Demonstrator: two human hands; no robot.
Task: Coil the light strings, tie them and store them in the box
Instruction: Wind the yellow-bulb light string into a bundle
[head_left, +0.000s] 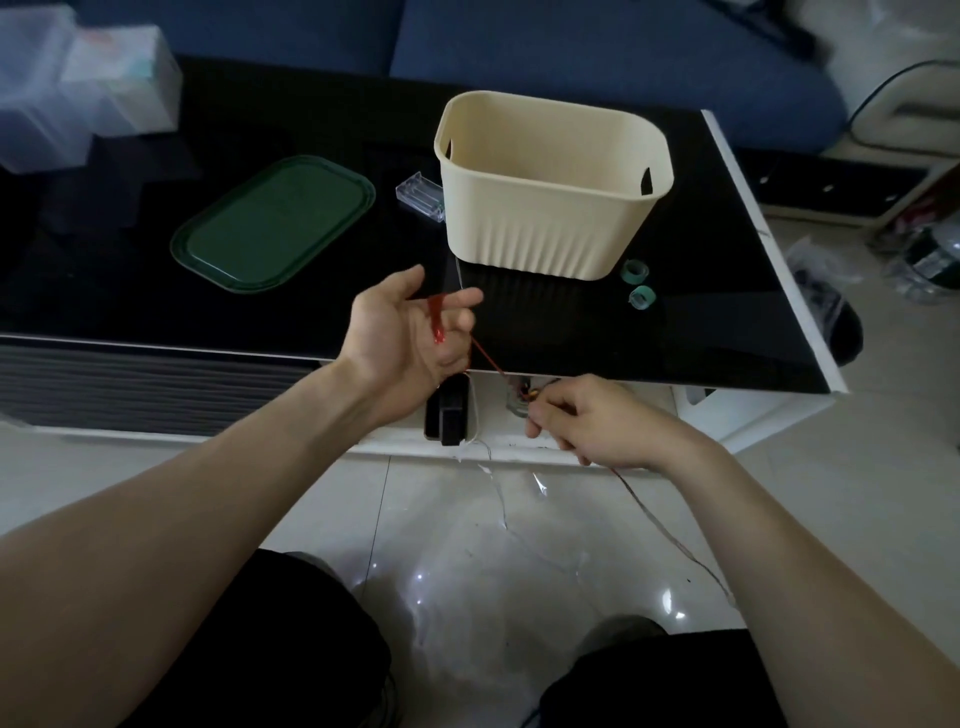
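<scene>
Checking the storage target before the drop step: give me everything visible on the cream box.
The cream box is an open-topped tub with rounded corners, plastic by its look, with vertical ribs on its lower walls and a smooth band under the rim. Two slot handles are cut near the top, one at each end. It stands upright on the glossy black table, toward the right side, and mirrors in the surface. No lid is on it. What shows of its inside looks empty; the bottom is hidden. Neither hand touches it.

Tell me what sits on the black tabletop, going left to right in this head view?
Clear plastic boxes → green lid → small clear case → cream box → two green tape rolls.
</scene>
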